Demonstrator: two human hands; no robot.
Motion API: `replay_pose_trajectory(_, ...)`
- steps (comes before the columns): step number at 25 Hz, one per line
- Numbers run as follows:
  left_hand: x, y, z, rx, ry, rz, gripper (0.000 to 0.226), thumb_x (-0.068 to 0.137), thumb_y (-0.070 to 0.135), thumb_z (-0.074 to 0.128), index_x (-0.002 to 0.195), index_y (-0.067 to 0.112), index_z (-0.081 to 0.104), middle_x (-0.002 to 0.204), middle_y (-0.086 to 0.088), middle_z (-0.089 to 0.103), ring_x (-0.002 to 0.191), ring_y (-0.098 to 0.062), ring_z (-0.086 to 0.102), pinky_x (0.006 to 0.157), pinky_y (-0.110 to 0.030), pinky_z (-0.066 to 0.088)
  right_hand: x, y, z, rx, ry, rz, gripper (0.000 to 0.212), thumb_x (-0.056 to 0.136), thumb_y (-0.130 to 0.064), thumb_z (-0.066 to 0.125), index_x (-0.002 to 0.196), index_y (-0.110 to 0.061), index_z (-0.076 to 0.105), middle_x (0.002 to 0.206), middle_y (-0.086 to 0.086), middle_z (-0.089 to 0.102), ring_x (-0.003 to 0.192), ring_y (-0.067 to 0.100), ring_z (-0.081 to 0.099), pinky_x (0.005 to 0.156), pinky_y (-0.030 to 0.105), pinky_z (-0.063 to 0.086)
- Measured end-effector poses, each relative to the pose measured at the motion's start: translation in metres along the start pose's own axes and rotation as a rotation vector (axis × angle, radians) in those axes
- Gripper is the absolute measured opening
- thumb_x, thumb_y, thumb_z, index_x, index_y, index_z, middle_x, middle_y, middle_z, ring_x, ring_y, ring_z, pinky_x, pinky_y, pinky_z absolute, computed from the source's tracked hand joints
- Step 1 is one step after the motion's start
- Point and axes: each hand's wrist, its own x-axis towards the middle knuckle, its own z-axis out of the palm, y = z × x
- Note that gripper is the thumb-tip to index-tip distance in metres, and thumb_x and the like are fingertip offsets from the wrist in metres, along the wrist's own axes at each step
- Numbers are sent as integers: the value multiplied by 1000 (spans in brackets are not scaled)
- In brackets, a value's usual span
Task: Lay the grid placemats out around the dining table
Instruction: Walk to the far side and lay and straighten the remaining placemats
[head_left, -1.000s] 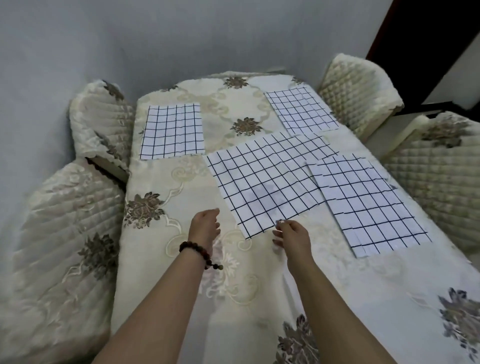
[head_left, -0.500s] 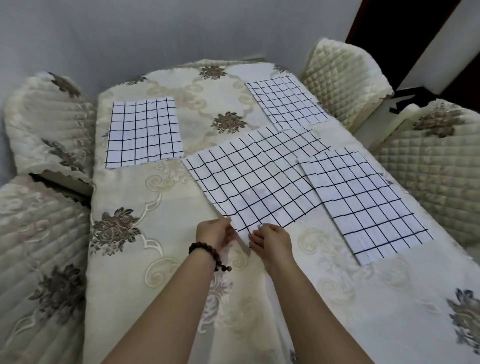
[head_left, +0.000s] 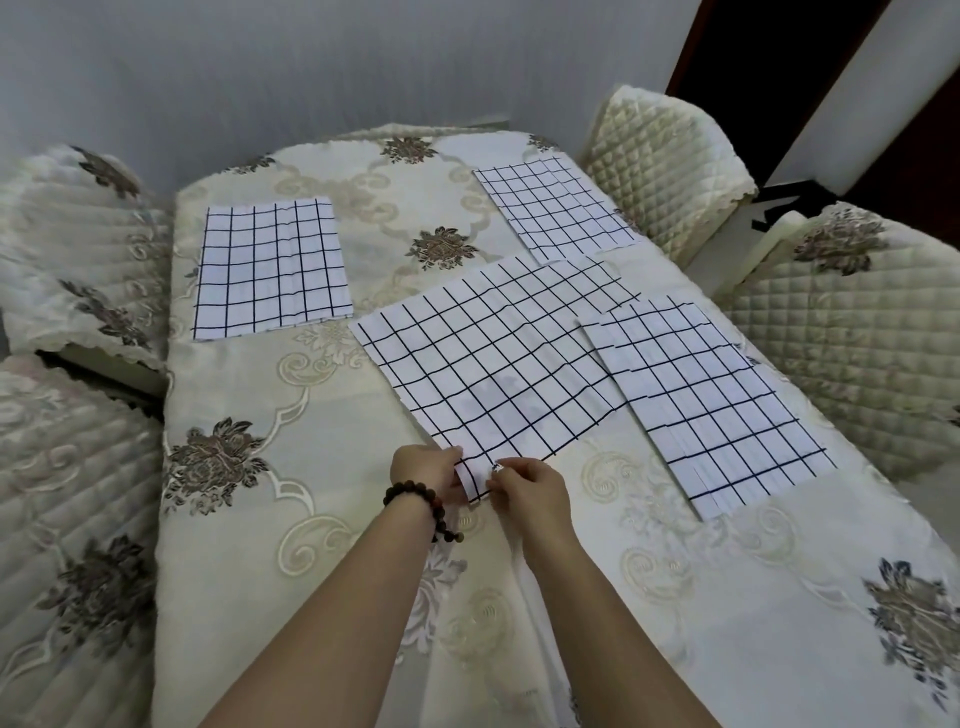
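Observation:
Several white placemats with a black grid lie on the cream floral tablecloth (head_left: 291, 519). One placemat (head_left: 270, 267) lies far left, another (head_left: 553, 208) far right, a third (head_left: 701, 400) on the right side. A larger, skewed placemat (head_left: 493, 358) lies in the middle, its right edge under the right-side one. My left hand (head_left: 428, 473), with a bead bracelet on the wrist, and my right hand (head_left: 524, 486) both pinch the near corner of this middle placemat, which is lifted slightly off the cloth.
Quilted cream chairs stand around the table: two on the left (head_left: 78, 249) (head_left: 62, 545) and two on the right (head_left: 660, 161) (head_left: 852, 332). A grey wall closes the far end. A dark doorway (head_left: 779, 67) is at the top right.
Both hands moved from the bare cloth onto the middle placemat's near corner and took hold of it. The view has shifted slightly to the left.

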Motion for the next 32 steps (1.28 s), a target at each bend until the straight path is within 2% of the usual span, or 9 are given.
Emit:
replay_pose_trajectory(5,-36,14,-6,-215,-52,-20,10,85,4,64,80,-4,60,72,-16,64,58,-27,65,49,-33,56,-12,10,-8,-560,-122,-504,65,77,-16,66,136,-29,43,141,-18,31,137,4,21,110,23,22)
replay_pose_trajectory(8,-51,19,-15,-275,-112,40,10,85,5,65,79,-1,61,72,-14,62,61,-25,63,45,-26,53,-16,9,-4,-841,-105,-684,85,78,-10,59,148,-33,17,156,-15,12,146,11,-7,116,36,-7)
replay_pose_trajectory(13,-67,23,-39,-354,-148,140,9,87,6,57,83,0,62,79,-17,64,66,-25,63,53,-28,54,-32,-19,-1,-750,134,-836,65,63,10,49,118,-21,64,121,-10,65,138,16,36,115,35,-19)
replay_pose_trajectory(16,-60,18,-62,-413,-8,157,23,87,-6,43,101,-1,62,100,-15,62,85,-25,63,73,-34,55,-47,-40,-4,-625,20,-776,63,65,15,45,113,-20,68,113,-6,70,121,15,56,119,31,-8)
replay_pose_trajectory(18,-54,13,-78,-263,83,215,49,86,-7,47,134,3,43,133,-15,50,115,-29,54,94,-39,48,-64,-58,-9,-523,-39,-743,63,68,12,41,109,-26,70,99,-3,74,93,19,66,116,22,21)
replay_pose_trajectory(20,-54,9,-91,-91,143,242,86,82,-4,60,151,14,12,152,-15,30,133,-29,40,108,-41,35,-84,-75,-17,-432,-84,-721,63,71,14,45,99,-36,71,72,-13,70,52,7,52,76,14,47)
replay_pose_trajectory(24,-71,7,-104,-4,215,348,128,69,5,81,148,18,-19,160,-5,-11,148,-20,0,119,-37,8,-120,-110,-36,-253,-202,-682,55,79,10,55,87,-41,73,60,19,48,40,8,23,41,12,26)
replay_pose_trajectory(28,-85,9,-116,-82,306,461,110,78,3,73,151,19,-8,160,-5,-2,148,-19,2,116,-33,12,-149,-139,-54,-103,-216,-708,42,86,6,52,79,-29,75,63,4,62,56,16,53,51,22,44)
replay_pose_trajectory(32,-111,31,-138,-279,334,698,76,79,-19,53,136,31,44,144,-9,43,122,-4,52,94,-26,49,-164,-161,-78,-52,-132,-791,25,86,3,57,80,-19,67,61,-18,66,58,-4,56,57,9,44)
